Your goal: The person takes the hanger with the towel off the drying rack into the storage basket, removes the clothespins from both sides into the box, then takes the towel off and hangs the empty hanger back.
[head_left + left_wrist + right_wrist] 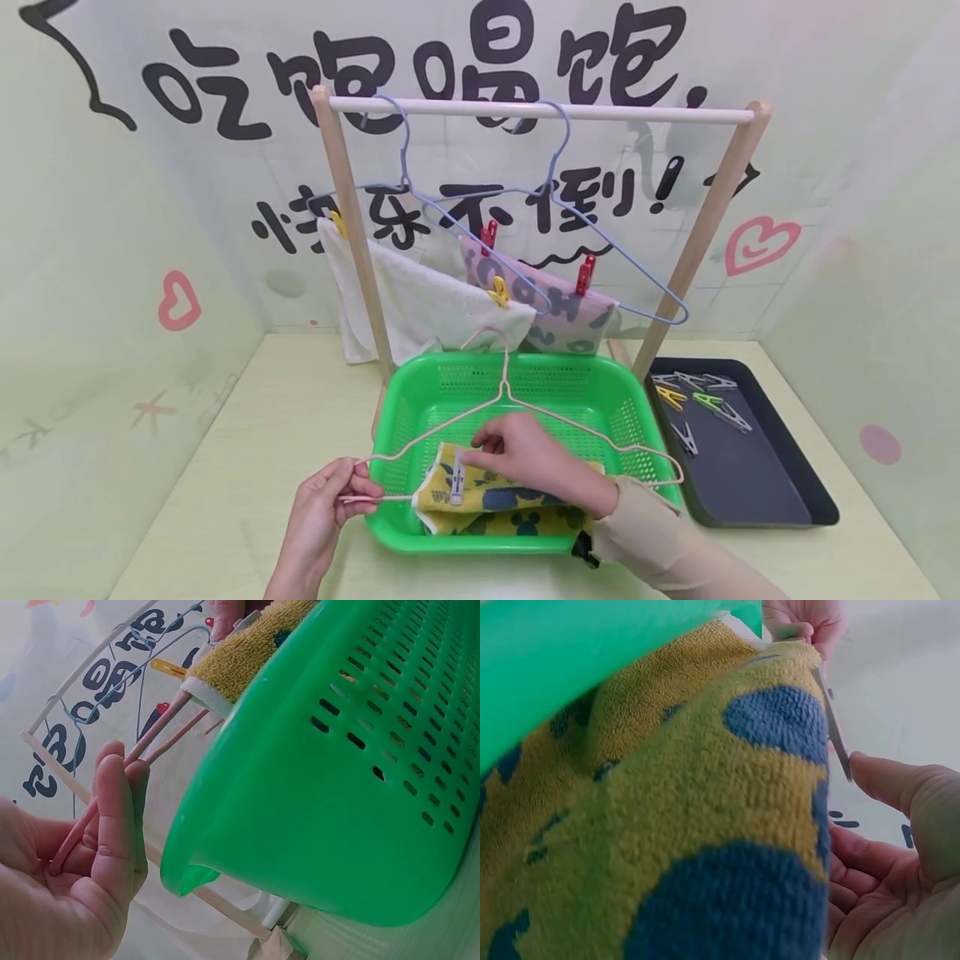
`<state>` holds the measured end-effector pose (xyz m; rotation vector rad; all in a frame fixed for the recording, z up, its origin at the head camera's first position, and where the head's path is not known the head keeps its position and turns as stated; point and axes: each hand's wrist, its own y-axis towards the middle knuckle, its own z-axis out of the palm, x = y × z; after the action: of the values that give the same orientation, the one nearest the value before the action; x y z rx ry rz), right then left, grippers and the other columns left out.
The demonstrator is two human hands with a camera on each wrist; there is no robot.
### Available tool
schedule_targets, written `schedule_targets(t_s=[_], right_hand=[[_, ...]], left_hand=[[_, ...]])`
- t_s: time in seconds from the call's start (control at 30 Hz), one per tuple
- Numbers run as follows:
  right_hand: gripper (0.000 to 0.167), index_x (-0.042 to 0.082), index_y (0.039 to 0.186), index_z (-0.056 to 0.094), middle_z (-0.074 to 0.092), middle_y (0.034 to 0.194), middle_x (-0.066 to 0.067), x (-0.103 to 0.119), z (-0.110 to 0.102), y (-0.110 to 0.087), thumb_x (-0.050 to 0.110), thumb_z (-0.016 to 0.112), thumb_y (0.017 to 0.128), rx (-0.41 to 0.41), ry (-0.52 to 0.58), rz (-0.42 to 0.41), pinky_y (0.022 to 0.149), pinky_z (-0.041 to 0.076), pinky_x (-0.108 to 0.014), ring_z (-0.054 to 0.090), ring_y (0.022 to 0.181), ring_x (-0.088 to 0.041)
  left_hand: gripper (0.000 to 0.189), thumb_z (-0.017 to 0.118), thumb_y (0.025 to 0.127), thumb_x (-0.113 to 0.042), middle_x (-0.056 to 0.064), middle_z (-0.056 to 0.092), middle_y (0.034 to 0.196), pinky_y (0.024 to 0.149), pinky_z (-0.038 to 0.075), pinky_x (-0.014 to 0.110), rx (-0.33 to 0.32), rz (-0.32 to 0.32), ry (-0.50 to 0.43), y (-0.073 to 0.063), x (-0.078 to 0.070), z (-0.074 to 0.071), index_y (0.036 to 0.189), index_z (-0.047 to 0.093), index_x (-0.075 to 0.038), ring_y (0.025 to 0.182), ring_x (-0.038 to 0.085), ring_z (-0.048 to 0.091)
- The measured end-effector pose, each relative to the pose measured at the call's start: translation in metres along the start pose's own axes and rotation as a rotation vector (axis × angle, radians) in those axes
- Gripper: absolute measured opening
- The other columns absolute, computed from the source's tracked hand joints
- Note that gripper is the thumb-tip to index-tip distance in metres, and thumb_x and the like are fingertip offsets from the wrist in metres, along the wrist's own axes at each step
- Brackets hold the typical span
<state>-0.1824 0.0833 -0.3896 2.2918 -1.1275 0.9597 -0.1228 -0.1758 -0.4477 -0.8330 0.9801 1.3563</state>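
My left hand grips the left end of a pink clothes hanger, its thumb and fingers curled round the wire. Over the hanger's lower bar drapes a yellow towel with blue mouse-head shapes, hanging into the green basket. A grey clothespin sits on the towel near its left edge. Close above that pin is my right hand, thumb tip at the pin's end and fingers apart from it. In the right wrist view, a gap shows between the thumb and the loosely bent fingers.
The green basket stands before a wooden rack whose white rod carries two blue hangers. A white towel hangs by yellow pins, a pink one by red pins. Right, a dark tray holds several clothespins.
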Motion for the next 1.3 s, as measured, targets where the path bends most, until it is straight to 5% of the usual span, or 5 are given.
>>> schedule_targets(t_s=[0.23,0.67,0.97,1.23,1.3], right_hand=[[0.018,0.003,0.088,0.072,0.068,0.074,-0.006,0.002,0.005,0.005,0.019,0.066,0.089,0.034,0.052,-0.011,0.055,0.050,-0.017,0.056,0.059,-0.001],[0.016,0.002,0.085,0.069,0.066,0.070,-0.012,0.001,0.008,0.003,0.017,0.065,0.090,0.034,0.212,0.057,0.043,0.043,-0.020,0.063,0.061,-0.029],[0.012,-0.002,0.085,0.068,0.065,0.072,-0.008,0.005,0.010,0.002,0.011,0.068,0.086,-0.095,0.311,0.090,0.052,0.055,-0.033,0.062,0.059,-0.016],[0.009,-0.008,0.084,0.066,0.066,0.072,-0.014,0.001,-0.011,-0.006,0.001,0.067,0.083,-0.245,0.324,-0.096,0.050,0.054,-0.028,0.061,0.057,-0.019],[0.010,-0.006,0.084,0.067,0.067,0.072,-0.013,-0.002,-0.022,-0.013,0.004,0.068,0.084,-0.272,0.299,-0.080,0.050,0.054,-0.026,0.061,0.057,-0.015]], left_hand=[[0.031,0.039,0.103,-0.015,0.003,0.068,0.071,0.056,0.056,0.022,-0.004,-0.006,-0.004,0.000,0.001,-0.001,0.085,0.062,-0.004,0.063,0.010,0.065],[0.031,0.038,0.103,-0.015,0.003,0.067,0.071,0.056,0.055,0.021,0.008,0.005,-0.009,0.000,0.001,-0.001,0.085,0.062,-0.004,0.063,0.009,0.065],[0.032,0.038,0.103,-0.015,0.002,0.068,0.071,0.056,0.055,0.021,0.016,0.007,-0.016,0.001,0.002,-0.001,0.085,0.062,-0.006,0.064,0.009,0.065],[0.032,0.038,0.103,-0.015,0.002,0.068,0.071,0.056,0.055,0.021,0.020,0.004,-0.019,0.001,0.002,-0.002,0.085,0.062,-0.006,0.064,0.009,0.065],[0.032,0.038,0.103,-0.015,0.002,0.068,0.071,0.056,0.055,0.021,0.017,0.003,-0.017,0.001,0.002,-0.002,0.085,0.062,-0.006,0.064,0.009,0.065]])
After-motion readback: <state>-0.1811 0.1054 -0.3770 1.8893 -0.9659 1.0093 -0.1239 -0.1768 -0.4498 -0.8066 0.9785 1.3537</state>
